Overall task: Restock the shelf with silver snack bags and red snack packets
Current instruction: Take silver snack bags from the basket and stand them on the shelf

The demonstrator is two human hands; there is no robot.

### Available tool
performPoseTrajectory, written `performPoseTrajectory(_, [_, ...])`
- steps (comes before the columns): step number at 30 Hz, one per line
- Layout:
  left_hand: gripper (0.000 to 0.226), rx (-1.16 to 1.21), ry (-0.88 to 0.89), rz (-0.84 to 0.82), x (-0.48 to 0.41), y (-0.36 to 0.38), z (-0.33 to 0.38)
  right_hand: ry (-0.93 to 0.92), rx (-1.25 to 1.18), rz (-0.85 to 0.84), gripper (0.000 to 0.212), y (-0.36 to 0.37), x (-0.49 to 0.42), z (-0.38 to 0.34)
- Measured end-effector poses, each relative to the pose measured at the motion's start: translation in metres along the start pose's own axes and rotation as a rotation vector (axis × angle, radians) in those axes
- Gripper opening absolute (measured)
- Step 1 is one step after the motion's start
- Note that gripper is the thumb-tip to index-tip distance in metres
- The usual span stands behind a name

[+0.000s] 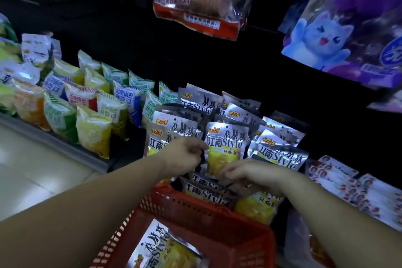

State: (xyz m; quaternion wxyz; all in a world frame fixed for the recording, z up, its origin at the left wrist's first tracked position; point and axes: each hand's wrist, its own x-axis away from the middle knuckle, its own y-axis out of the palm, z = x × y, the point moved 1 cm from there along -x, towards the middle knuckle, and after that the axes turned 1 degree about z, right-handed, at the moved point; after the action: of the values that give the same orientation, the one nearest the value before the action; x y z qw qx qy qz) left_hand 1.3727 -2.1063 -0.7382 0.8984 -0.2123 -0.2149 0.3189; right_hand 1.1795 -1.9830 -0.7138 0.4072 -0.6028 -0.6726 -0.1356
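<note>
As a shop shelf (71,146) is restocked in dim light, an upright silver foil snack bag (226,148) with a yellow panel is pictured between two bare hands at the front of the silver row. The bag is stood with its long axis vertical, directly ahead of the hands and just above the far rim of a red slatted plastic basket (195,209) placed below the shelf edge.

The left hand (185,152) is seen at the bag's left edge, about mid-height, its fingers curled inward and apparently pinched on that edge. The right hand (254,174) is laid across the bag's lower right corner, with fingers stretched leftward, only slightly bent and touching the foil. Whether anything is gripped beneath those fingers cannot be told, since that area is blurred. Both hands are about equally near the bag, and the left is set higher.

More silver bags (195,98) are stacked behind and beside it on the shelf. One further silver bag (165,248) is shown lying flat in the basket, nearer the camera. The coming move is judged to be a short push forward and down, so that the bag is seated among its neighbours.
</note>
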Motion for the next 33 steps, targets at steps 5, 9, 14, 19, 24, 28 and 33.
performPoseTrajectory(5, [0.026, -0.27, 0.027, -0.269, 0.001, 0.019, 0.001, -0.026, 0.032, 0.052, 0.021, 0.005, -0.01, -0.01])
performPoseTrajectory(9, [0.029, -0.259, -0.021, -0.296, -0.013, 0.019, -0.007, -0.258, 0.076, 0.631, 0.012, -0.013, -0.026, -0.016])
performPoseTrajectory(14, [0.024, -0.154, 0.06, -0.028, -0.036, 0.021, -0.011, -0.253, 0.444, 0.815, 0.043, -0.044, -0.06, -0.016])
performPoseTrajectory(19, [0.026, -0.192, 0.104, -0.057, -0.048, 0.026, -0.014, -0.178, 0.571, 0.788, 0.049, -0.053, -0.096, -0.015])
performPoseTrajectory(24, [0.022, -0.065, -0.012, -0.343, -0.035, 0.02, -0.015, -0.079, 0.694, 0.798, 0.041, -0.052, -0.116, -0.008])
performPoseTrajectory(28, [0.059, -0.229, -0.083, -0.469, -0.022, 0.017, -0.012, -0.03, 0.706, 0.865, 0.036, -0.051, -0.121, -0.002])
performPoseTrajectory(33, [0.052, -0.351, 0.054, -0.395, -0.013, 0.028, -0.016, -0.034, 0.399, 0.827, 0.043, -0.047, -0.121, 0.005])
